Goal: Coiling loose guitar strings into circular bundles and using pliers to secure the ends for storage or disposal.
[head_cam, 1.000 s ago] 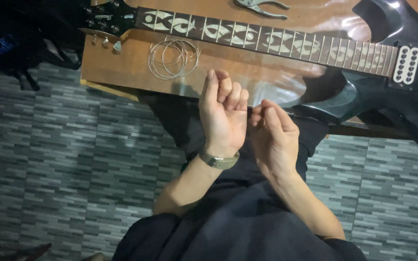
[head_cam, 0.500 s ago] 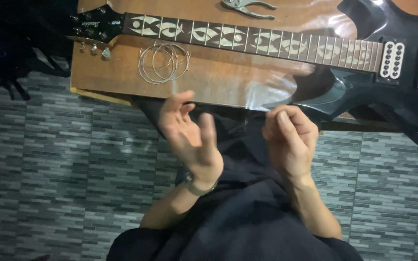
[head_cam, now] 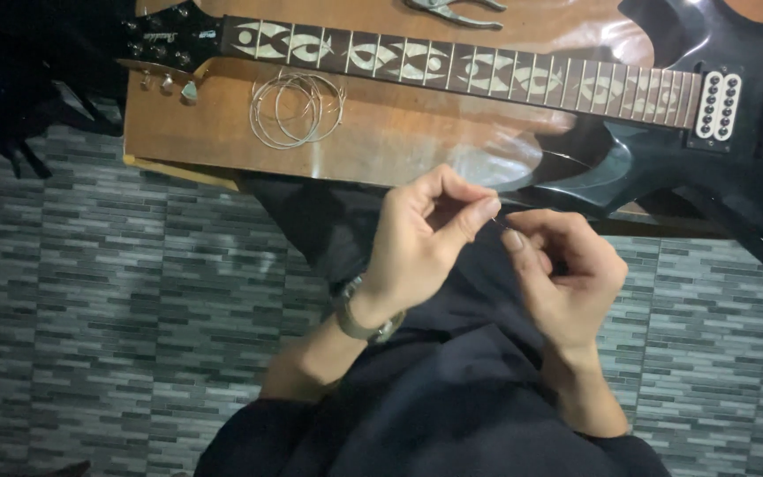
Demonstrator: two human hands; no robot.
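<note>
Guitar string (head_cam: 498, 221): you are pinching it between left hand (head_cam: 421, 243) and right hand (head_cam: 562, 274), both clenched, fingertips nearly touching.

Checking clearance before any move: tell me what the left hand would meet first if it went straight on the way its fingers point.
Probably the right hand: the left hand points its fingertips rightward, nearly touching it; depth is unclear.

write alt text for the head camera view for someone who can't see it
A person's left hand and right hand meet fingertip to fingertip above their lap, pinching something too thin to make out. Beyond them a black electric guitar lies on a wooden table beside coiled guitar strings.
</note>
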